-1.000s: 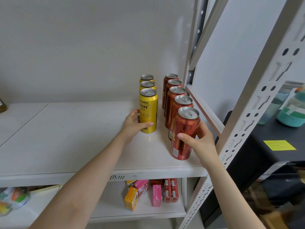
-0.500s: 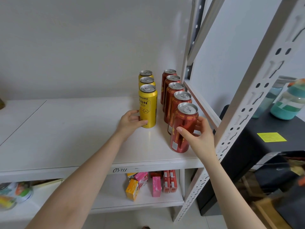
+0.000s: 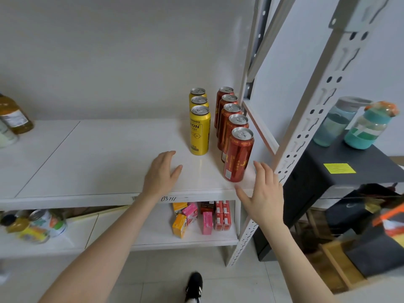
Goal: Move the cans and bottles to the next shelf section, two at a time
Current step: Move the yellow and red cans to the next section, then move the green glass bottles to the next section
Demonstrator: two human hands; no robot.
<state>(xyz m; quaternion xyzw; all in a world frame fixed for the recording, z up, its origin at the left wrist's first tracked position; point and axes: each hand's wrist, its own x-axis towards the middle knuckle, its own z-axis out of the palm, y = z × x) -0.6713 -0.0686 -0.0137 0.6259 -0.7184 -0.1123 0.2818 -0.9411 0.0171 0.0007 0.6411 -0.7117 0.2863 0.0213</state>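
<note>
Three yellow cans stand in a row on the white shelf (image 3: 98,162), the nearest yellow can (image 3: 199,130) at the front. Right of them runs a row of several red cans, with the front red can (image 3: 238,156) near the shelf edge. My left hand (image 3: 160,173) hovers open, fingers straight, in front and to the left of the yellow cans, touching nothing. Just right of the front red can my right hand (image 3: 263,193) is also open, apart from the can and holding nothing.
A perforated white upright (image 3: 306,132) stands right of the red cans. Bottles (image 3: 13,117) stand on the left shelf section. Small boxes (image 3: 196,217) fill the lower shelf. Two jars (image 3: 367,125) sit on a black cabinet at the right.
Both hands have let go of the cans and drawn back toward me. The front yellow and front red can stay standing on the shelf. The camera has tilted downward.
</note>
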